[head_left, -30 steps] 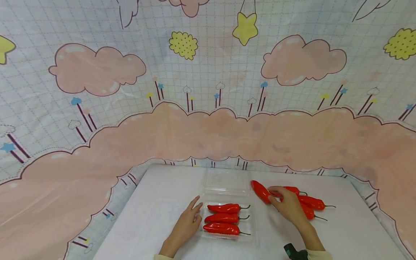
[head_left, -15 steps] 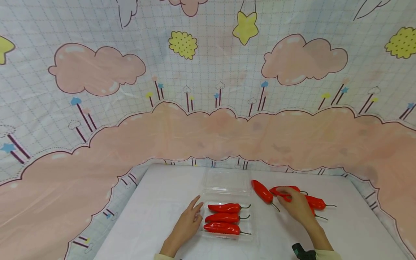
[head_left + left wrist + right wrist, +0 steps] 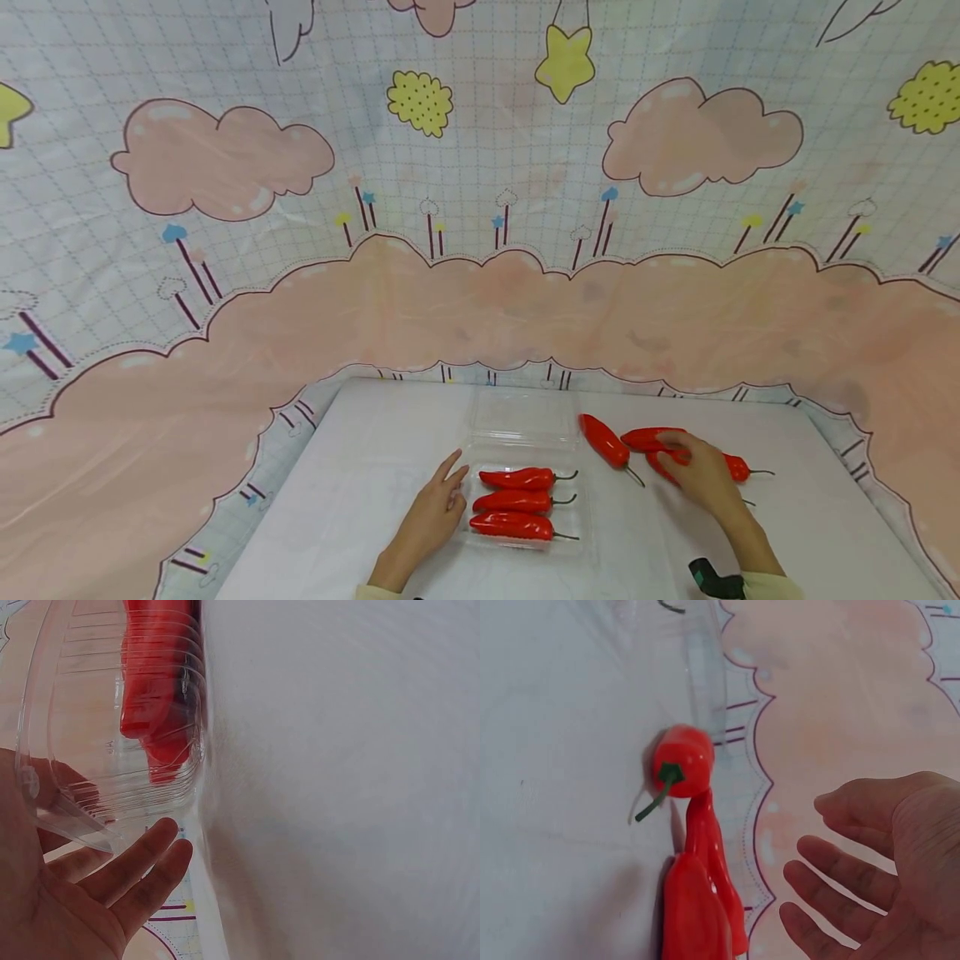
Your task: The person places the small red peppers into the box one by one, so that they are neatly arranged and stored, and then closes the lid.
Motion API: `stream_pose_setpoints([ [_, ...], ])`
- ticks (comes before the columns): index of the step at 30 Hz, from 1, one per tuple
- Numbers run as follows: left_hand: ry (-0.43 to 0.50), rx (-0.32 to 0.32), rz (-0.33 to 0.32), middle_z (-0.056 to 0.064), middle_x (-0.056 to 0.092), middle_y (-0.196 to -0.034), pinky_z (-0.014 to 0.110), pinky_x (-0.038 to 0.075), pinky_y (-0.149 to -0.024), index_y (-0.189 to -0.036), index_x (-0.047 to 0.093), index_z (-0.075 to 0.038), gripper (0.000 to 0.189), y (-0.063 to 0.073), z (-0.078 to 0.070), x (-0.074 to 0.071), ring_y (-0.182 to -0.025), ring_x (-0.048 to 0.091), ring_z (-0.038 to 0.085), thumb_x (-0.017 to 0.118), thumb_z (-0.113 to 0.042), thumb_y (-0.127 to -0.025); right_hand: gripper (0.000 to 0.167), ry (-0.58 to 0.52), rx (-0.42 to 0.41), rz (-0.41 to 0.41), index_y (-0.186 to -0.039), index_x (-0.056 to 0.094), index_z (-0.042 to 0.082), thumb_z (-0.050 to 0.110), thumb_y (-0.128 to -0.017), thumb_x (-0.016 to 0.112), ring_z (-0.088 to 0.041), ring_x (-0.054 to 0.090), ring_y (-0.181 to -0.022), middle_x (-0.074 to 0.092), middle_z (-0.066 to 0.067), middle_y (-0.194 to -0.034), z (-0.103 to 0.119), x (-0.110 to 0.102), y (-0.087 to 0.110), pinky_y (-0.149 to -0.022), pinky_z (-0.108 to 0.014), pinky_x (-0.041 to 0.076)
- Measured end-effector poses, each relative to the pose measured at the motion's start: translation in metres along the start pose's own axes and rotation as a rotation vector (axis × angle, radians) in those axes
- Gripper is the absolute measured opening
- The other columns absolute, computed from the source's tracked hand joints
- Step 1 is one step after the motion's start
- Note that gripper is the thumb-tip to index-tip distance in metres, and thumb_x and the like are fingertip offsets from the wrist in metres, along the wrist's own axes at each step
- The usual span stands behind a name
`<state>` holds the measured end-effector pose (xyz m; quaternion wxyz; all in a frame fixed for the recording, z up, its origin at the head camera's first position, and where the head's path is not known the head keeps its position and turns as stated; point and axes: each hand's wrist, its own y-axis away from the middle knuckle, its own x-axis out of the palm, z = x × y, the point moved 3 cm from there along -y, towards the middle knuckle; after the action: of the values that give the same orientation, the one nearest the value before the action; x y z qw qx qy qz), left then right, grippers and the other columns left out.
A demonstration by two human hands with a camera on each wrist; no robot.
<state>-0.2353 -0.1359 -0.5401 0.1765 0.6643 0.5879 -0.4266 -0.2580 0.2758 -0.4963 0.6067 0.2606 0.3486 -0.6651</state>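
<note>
A clear plastic clamshell box (image 3: 82, 690) lies with its lid (image 3: 525, 417) folded back. Three red chilli peppers (image 3: 513, 502) lie side by side in its base, stems to the right. My left hand (image 3: 429, 515) rests against the box's left side, fingers extended; part of it shows through the plastic in the left wrist view. Over the loose peppers at right, my right hand (image 3: 705, 475) hovers with loosely bent fingers and grips nothing. One loose chilli pepper (image 3: 606, 442) lies slanted beside the lid. Another chilli pepper (image 3: 652, 439) lies near my fingertips, and the hand partly hides others.
The white table (image 3: 360, 467) reaches back to a patterned cloth (image 3: 465, 308) with clouds and stars. A black device (image 3: 712, 579) sits at the right wrist. Pale sleeves show at the bottom edge.
My right hand has moved right, away from the slanted pepper, whose stem now shows, and over the other loose peppers. The left hand and the boxed peppers have stayed put.
</note>
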Motion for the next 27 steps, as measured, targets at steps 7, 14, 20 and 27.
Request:
stream_pose_setpoints([
  [7,-0.001,-0.022,0.017,0.011,0.039,-0.156,0.045,0.054,-0.096,-0.133,0.058,0.001,0.043,0.0,0.0,-0.001,-0.113,0.067,0.023,0.054,-0.006,-0.092,0.036,0.009,0.017,0.015,-0.126,0.062,0.004,0.016,-0.092,0.063,-0.046,0.053,-0.118,0.062,-0.025,-0.126,-0.012,-0.006,0.002,-0.094,-0.064,0.048],
  [14,0.001,-0.034,0.033,0.01,0.037,-0.157,0.045,0.053,-0.097,-0.135,0.057,0.001,0.043,0.0,-0.001,-0.002,-0.115,0.066,0.023,0.053,-0.008,-0.093,0.039,0.03,0.032,0.021,-0.126,0.061,0.001,0.018,-0.091,0.065,-0.051,0.051,-0.12,0.061,-0.029,-0.127,-0.019,-0.013,0.004,-0.095,-0.066,0.046],
  [20,-0.003,-0.018,0.017,0.012,0.039,-0.156,0.045,0.054,-0.096,-0.133,0.058,0.002,0.043,0.0,-0.002,-0.002,-0.113,0.067,0.024,0.054,-0.006,-0.092,0.041,0.044,0.04,0.023,-0.126,0.061,0.0,0.019,-0.09,0.067,-0.052,0.049,-0.121,0.06,-0.03,-0.128,-0.026,-0.015,0.006,-0.097,-0.068,0.043],
  [27,-0.011,0.005,-0.002,0.013,0.041,-0.154,0.046,0.055,-0.093,-0.131,0.059,0.003,0.042,0.002,-0.002,-0.002,-0.111,0.068,0.024,0.055,-0.004,-0.09,0.041,0.043,0.05,0.029,-0.125,0.061,0.0,0.017,-0.088,0.069,-0.05,0.049,-0.121,0.061,-0.029,-0.127,-0.036,-0.013,0.007,-0.099,-0.067,0.041],
])
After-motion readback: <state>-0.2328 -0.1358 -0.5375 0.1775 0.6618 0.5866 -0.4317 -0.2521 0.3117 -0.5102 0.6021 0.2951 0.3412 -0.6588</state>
